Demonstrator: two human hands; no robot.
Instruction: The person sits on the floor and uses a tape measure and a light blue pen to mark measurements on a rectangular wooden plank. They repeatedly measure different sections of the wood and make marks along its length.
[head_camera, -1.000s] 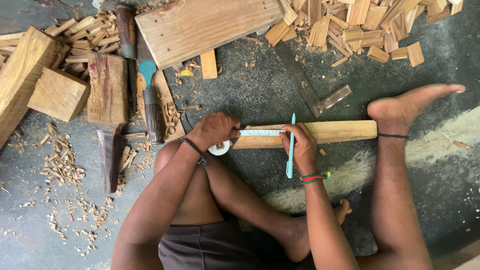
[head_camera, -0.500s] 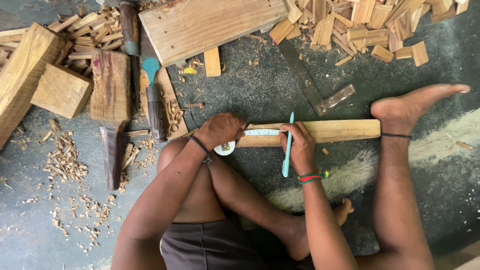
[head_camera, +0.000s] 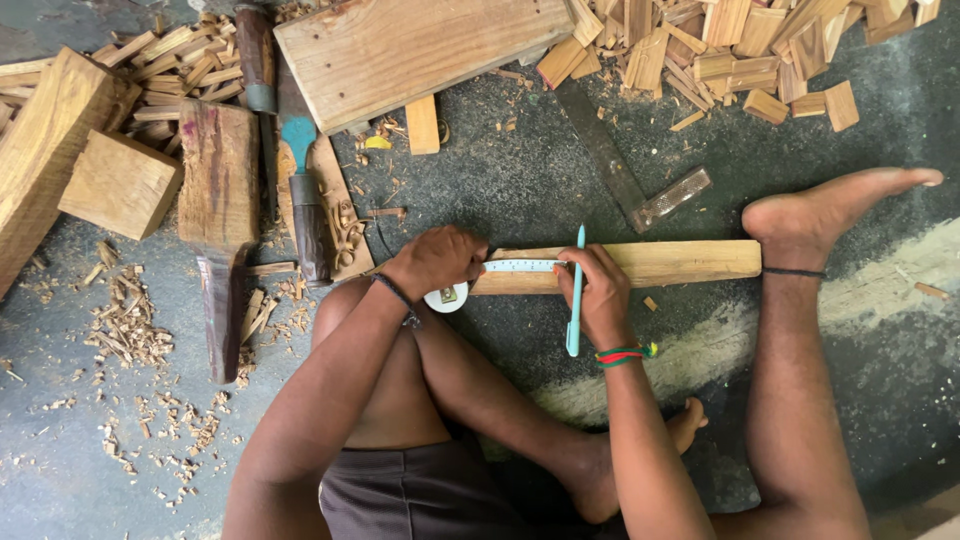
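Under both hands' fingers (head_camera: 592, 268), tape measure (head_camera: 520, 266) spans wooden strip (head_camera: 680, 262).

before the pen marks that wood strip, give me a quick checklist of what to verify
1. Tape measure lies flat along the wooden strip: ok.
2. Left hand pins the tape's case end at the strip's left end: ok.
3. Right hand holds the light blue pen, tip up at the tape's edge: ok.
4. Foot braces the strip's right end: ok.
5. Tape's reading at the pen tip: cannot tell, too small.
6. Floor around the strip free of the wood shavings and offcuts: ok, they lie apart from it.
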